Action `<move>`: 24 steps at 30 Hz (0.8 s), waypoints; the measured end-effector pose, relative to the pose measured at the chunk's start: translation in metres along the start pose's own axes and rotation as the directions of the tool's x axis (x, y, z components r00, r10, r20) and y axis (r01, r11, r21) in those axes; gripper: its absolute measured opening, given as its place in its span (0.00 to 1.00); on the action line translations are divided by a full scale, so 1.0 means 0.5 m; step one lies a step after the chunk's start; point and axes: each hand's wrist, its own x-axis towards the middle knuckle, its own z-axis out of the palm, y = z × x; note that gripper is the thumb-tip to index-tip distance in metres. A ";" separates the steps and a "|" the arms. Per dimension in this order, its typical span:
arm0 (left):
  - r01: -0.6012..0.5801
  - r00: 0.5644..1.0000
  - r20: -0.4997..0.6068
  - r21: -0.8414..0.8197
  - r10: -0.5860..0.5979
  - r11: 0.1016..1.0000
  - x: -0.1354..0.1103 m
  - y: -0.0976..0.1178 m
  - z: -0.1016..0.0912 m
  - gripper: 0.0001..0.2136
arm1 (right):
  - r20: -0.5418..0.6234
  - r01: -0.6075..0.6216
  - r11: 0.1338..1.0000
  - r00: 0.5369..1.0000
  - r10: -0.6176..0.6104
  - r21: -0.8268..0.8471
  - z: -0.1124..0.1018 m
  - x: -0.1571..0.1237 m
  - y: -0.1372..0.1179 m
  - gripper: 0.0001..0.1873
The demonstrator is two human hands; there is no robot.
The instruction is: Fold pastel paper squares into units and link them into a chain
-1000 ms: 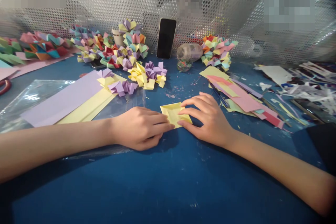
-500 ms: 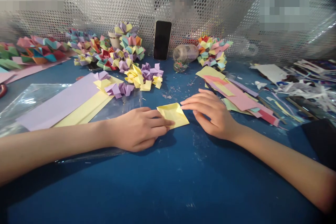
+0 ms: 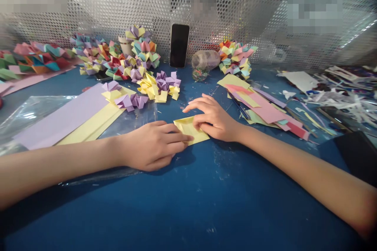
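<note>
A small folded sheet of yellow paper (image 3: 188,124) lies on the blue table, a crease along its far edge. My left hand (image 3: 157,145) holds its near left part against the table, fingers closed together on it, thumb hidden. Over the paper's right side is my right hand (image 3: 214,119), fingers apart. Its index finger is raised and stretched to the left, while thumb and lower fingertips rest at the paper. Behind the paper stand yellow folded pieces (image 3: 149,85) and purple folded pieces (image 3: 167,81).
Purple strips (image 3: 64,115) and yellow strips (image 3: 90,127) lie left on a clear plastic bag (image 3: 38,104). A phone (image 3: 179,45) leans on the perforated metal panel beside a tipped clear jar (image 3: 206,59). Pink sheets (image 3: 268,108), a blue pen (image 3: 240,106) and shredded scraps (image 3: 341,96) lie right.
My right hand has moved left from beside the yellow paper to over its right side, index finger lifting. My left hand has kept its place on the paper. The view has shifted slightly.
</note>
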 end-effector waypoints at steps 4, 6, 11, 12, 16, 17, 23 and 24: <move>-0.006 1.000 -0.012 0.007 0.006 1.000 -0.001 -0.001 0.001 0.15 | -0.012 -0.063 0.997 0.998 0.063 0.045 0.006 -0.003 0.002 0.10; -0.007 1.000 -0.009 0.011 0.007 1.000 -0.001 -0.001 0.001 0.15 | -0.026 -0.079 0.996 0.996 0.080 0.039 0.008 -0.006 0.002 0.09; -0.005 1.000 0.001 0.010 0.005 1.000 0.000 -0.001 0.001 0.16 | -0.018 -0.097 0.995 0.995 0.097 -0.003 0.012 -0.007 -0.002 0.05; -0.004 1.000 0.002 0.010 0.004 1.000 0.000 -0.001 0.001 0.16 | -0.018 -0.096 0.995 0.995 0.096 -0.014 0.012 -0.007 -0.004 0.06; -0.003 1.000 -0.002 0.007 0.003 1.000 0.000 -0.001 0.002 0.16 | -0.039 -0.073 0.992 0.997 0.070 -0.098 0.008 -0.013 -0.009 0.09; -0.005 1.000 -0.005 0.007 0.005 1.000 -0.001 -0.001 0.003 0.16 | -0.045 -0.071 0.991 0.997 0.066 -0.114 0.007 -0.015 -0.011 0.10; -0.012 1.000 -0.024 0.000 0.012 1.000 -0.001 -0.002 0.001 0.18 | -0.072 -0.094 0.991 0.994 0.087 -0.100 0.010 -0.022 -0.010 0.19; -0.011 1.000 -0.024 -0.002 0.011 1.000 -0.001 -0.002 0.001 0.18 | -0.074 -0.084 0.991 0.994 0.077 -0.106 0.011 -0.022 -0.010 0.17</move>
